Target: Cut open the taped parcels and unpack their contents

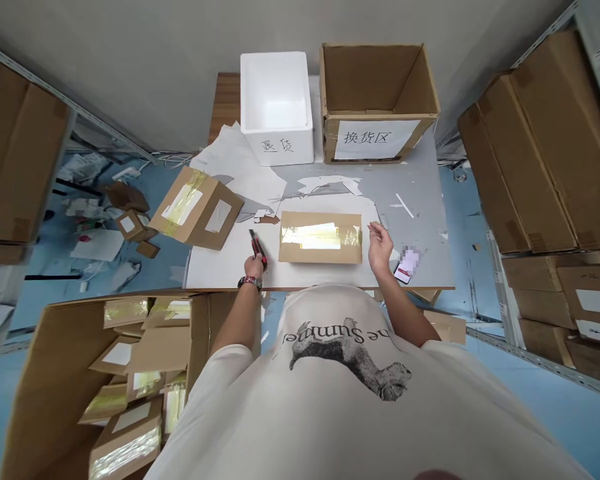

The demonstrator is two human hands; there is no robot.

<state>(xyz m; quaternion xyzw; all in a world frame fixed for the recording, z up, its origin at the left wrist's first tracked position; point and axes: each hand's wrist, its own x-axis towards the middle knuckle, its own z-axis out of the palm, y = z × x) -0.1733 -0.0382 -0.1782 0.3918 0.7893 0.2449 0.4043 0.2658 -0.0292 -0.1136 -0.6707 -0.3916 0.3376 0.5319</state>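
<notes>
A taped cardboard box (320, 238) lies on the table (415, 193) in front of me. To its left, my left hand (254, 266) is wrapped round a red and black cutter (258, 248), whose dark tip points away from me. My right hand (380, 247) is raised just off the box's right end, fingers curled, and whatever it may hold is too small to make out. A second taped box (196, 208) sits tilted at the table's left edge. The phone (407, 265) lies right of my right hand.
A white foam box (277, 143) and an open carton (380, 140) with paper labels stand at the table's back. Paper scraps lie before them. At lower left is a large carton (35, 387) full of small boxes. Shelves with cartons (545, 160) flank the table.
</notes>
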